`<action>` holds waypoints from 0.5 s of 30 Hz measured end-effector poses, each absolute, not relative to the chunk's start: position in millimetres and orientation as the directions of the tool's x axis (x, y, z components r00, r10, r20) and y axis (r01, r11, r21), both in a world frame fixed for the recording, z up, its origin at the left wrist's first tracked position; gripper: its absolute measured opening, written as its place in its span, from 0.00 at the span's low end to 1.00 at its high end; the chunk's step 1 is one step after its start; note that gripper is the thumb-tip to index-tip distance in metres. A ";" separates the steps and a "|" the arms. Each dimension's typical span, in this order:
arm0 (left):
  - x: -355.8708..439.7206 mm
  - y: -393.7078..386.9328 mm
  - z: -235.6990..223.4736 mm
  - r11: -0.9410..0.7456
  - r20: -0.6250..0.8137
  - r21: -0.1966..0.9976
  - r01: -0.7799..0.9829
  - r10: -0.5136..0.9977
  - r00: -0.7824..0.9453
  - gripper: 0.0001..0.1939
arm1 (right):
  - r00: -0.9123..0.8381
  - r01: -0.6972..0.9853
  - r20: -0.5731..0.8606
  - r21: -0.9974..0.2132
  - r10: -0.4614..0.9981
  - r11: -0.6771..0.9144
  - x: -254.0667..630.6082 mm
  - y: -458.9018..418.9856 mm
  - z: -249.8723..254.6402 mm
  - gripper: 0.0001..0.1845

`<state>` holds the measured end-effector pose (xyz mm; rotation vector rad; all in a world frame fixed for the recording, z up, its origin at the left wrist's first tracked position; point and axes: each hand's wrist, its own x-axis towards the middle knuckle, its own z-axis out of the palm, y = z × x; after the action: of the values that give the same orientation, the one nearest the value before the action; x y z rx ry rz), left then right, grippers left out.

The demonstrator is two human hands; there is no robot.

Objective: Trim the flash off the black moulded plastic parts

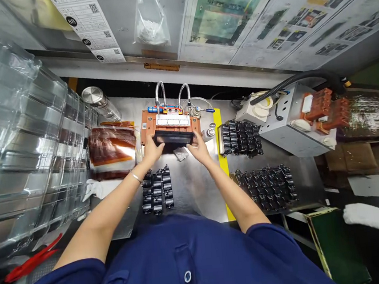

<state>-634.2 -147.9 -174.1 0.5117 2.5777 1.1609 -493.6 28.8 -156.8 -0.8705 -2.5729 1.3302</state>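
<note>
At the near edge of the flat, reddish-brown fixture [149, 124], the left hand [153, 150] and right hand [198, 148] pinch opposite ends of a smooth, oblong black piece [174, 138]; glossy, ridged black parts [156, 190] sit in rows on the shiny metal worktop [194, 188].

Bench and rear wall: a metal worktop [194, 190] extends beneath both the left hand [153, 151] and the right hand [198, 149], its bare surface reflecting pale, diffuse light, with a yellow strip [217, 117] running front to back just to the right hand's right. Beyond the hands, a pale horizontal beam [209, 74] borders a grey wall [117, 15] bearing printed sheets [87, 22]. Well to the right hand's right, nearer the wearer, lies a dark green panel [340, 243] with a worn, light edge.
</note>
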 end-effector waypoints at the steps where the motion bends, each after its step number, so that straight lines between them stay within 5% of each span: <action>1: -619.0 -162.5 -169.1 0.586 -0.041 0.769 0.256 0.445 -0.895 0.28 | -0.842 0.387 -0.129 -0.820 0.524 0.421 -478.8 24.1 -154.5 0.35; 5: -566.3 -217.8 -149.1 0.345 0.327 0.706 0.618 0.616 -0.717 0.22 | -0.859 0.341 -0.094 -0.838 0.504 0.425 -435.4 -1.1 -140.2 0.22; 9: -538.8 -244.7 -134.5 0.165 0.474 0.616 0.771 0.704 -0.529 0.20 | -0.820 0.557 -0.348 -0.667 0.455 0.494 -421.4 -57.2 -118.7 0.18; 12: -530.6 -253.4 -127.4 0.157 0.423 0.678 0.718 0.716 -0.556 0.14 | -0.903 0.425 -0.396 -0.760 0.168 0.492 -416.6 -107.6 -97.5 0.18; 15: -529.1 -265.2 -116.8 0.333 0.124 0.866 0.373 0.580 -0.805 0.11 | -0.934 0.289 -0.311 -0.947 -0.178 0.137 -414.1 -128.4 -78.1 0.29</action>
<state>-529.1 -265.2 -116.8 0.8679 2.3887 1.4648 -414.1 -128.4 -78.1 -0.1349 -2.6052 2.3328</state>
